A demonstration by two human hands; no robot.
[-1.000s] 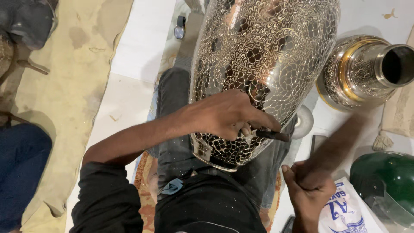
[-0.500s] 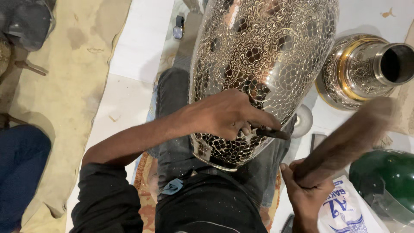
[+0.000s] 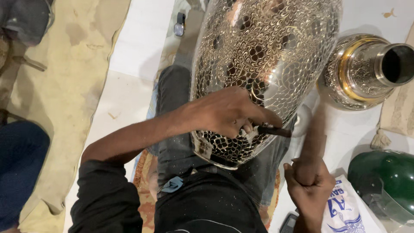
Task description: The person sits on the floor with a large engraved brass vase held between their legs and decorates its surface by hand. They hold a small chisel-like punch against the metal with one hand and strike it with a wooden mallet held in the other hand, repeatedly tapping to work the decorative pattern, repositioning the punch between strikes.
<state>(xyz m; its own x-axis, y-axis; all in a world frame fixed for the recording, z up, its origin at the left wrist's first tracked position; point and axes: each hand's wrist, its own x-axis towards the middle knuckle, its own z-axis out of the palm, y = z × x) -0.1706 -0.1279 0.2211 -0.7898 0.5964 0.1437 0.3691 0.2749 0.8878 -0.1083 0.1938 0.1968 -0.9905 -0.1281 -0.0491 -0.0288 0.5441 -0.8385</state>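
A large engraved metal vase (image 3: 267, 56) lies across my lap, covered in fine scroll patterns. My left hand (image 3: 230, 112) rests on its lower side and pinches a dark chisel (image 3: 274, 130) whose tip touches the metal. My right hand (image 3: 308, 187) is closed around a wooden mallet handle (image 3: 314, 146), blurred with motion, standing just right of the chisel's end.
A second engraved vessel with a gold band (image 3: 366, 71) lies at the right. A green helmet-like dome (image 3: 386, 181) and a white printed bag (image 3: 345, 211) sit at the lower right. A tan cloth (image 3: 64, 86) covers the floor at left, beside another person's blue-clad leg (image 3: 19, 168).
The mallet in my right hand has swung from tilted out to the right to nearly upright beside the chisel. My left hand and the chisel stay put.
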